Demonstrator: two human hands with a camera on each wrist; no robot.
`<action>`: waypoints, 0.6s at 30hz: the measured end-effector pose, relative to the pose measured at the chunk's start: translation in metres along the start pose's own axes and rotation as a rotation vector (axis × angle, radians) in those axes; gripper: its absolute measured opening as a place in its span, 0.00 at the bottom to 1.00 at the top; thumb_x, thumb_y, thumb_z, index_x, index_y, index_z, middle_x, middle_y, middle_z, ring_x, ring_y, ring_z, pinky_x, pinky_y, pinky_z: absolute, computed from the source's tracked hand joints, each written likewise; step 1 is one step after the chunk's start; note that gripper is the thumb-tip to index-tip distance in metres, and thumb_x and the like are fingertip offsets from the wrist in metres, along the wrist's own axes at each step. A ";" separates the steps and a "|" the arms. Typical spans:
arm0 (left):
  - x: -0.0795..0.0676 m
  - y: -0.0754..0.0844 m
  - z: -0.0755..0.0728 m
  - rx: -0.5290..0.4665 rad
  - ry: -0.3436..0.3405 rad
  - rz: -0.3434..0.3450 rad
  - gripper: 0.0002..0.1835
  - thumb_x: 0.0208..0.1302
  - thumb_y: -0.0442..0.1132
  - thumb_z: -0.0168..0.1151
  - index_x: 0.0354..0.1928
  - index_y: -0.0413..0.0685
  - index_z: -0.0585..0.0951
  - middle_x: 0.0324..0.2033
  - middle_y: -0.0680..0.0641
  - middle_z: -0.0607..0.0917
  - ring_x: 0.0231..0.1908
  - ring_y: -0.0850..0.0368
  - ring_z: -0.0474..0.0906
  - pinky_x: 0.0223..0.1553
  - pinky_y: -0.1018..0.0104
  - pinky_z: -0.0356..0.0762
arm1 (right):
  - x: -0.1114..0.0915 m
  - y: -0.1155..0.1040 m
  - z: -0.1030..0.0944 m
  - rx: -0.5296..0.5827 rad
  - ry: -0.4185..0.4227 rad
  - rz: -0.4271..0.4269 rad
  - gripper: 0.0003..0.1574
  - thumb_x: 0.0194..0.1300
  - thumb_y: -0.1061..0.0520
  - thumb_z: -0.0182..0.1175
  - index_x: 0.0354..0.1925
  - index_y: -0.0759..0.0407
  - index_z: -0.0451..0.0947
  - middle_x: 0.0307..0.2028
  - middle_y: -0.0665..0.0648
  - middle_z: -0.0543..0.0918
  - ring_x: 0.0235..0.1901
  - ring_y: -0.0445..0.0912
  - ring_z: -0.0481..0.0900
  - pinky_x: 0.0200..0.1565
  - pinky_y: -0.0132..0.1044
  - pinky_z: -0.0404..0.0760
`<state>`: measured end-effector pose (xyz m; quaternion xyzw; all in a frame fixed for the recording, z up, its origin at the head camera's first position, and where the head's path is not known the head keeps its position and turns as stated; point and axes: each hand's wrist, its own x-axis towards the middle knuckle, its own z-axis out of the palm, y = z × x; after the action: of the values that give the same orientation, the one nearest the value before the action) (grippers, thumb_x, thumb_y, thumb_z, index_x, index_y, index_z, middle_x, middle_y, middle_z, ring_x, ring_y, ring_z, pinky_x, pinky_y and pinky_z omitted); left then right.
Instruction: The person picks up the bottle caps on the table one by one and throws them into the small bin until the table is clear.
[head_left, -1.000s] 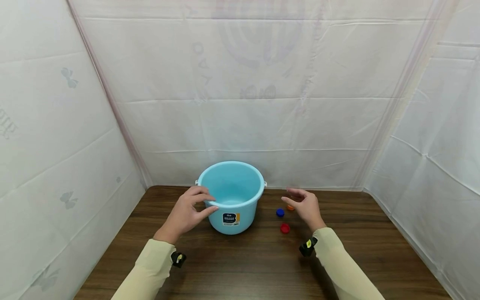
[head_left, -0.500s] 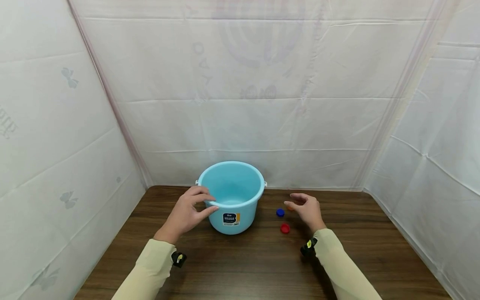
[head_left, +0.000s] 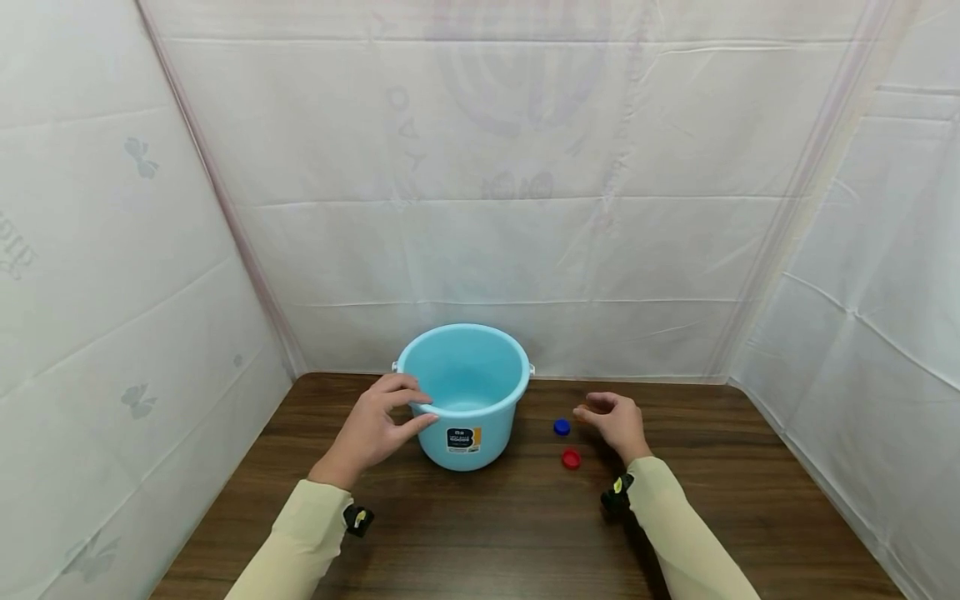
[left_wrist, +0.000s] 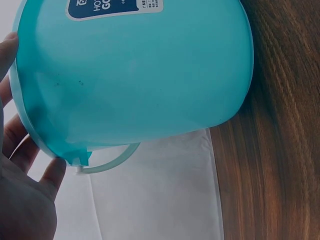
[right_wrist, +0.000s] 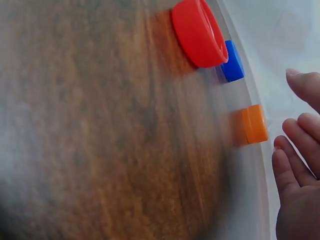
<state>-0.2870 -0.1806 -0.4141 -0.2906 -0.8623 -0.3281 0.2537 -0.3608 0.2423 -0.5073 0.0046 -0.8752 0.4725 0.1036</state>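
Note:
A light blue bucket stands upright on the wooden table, its label facing me. My left hand holds its near-left rim, with the fingers over the inside and the thumb outside. The left wrist view shows the fingers along the rim. To the bucket's right, my right hand hovers low, thumb and fingers apart and slightly bent. An orange bottle cap lies close to its fingertips, apart from them in the right wrist view and mostly hidden in the head view. Blue and red caps lie nearby.
White sheeting walls off the back and both sides of the table. The bucket's thin handle hangs down behind it. Each wrist carries a small black camera.
My right hand has lowered and shifted slightly right over the orange cap, its thumb and fingers closer together. My left hand and the bucket have stayed in place.

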 end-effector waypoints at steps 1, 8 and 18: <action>0.000 0.000 0.000 0.001 0.000 0.002 0.10 0.55 0.44 0.80 0.39 0.56 0.90 0.44 0.56 0.84 0.50 0.58 0.77 0.58 0.47 0.83 | 0.000 0.001 0.000 -0.013 -0.001 -0.001 0.32 0.61 0.49 0.75 0.58 0.64 0.82 0.54 0.64 0.87 0.54 0.58 0.85 0.59 0.54 0.82; 0.000 0.001 -0.002 -0.004 -0.006 -0.007 0.10 0.55 0.45 0.80 0.39 0.56 0.90 0.45 0.55 0.84 0.51 0.57 0.77 0.59 0.47 0.83 | 0.004 0.002 0.002 -0.079 -0.011 0.007 0.28 0.60 0.49 0.76 0.54 0.63 0.85 0.50 0.64 0.88 0.51 0.58 0.85 0.56 0.53 0.83; 0.001 0.001 -0.002 -0.010 -0.009 -0.009 0.10 0.55 0.45 0.80 0.39 0.56 0.90 0.45 0.55 0.84 0.51 0.57 0.77 0.60 0.46 0.82 | 0.006 0.006 0.007 -0.110 -0.012 0.067 0.25 0.61 0.53 0.76 0.53 0.63 0.85 0.49 0.65 0.88 0.51 0.58 0.84 0.56 0.54 0.82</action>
<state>-0.2866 -0.1813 -0.4124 -0.2894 -0.8630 -0.3324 0.2470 -0.3684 0.2407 -0.5152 -0.0274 -0.9002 0.4267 0.0828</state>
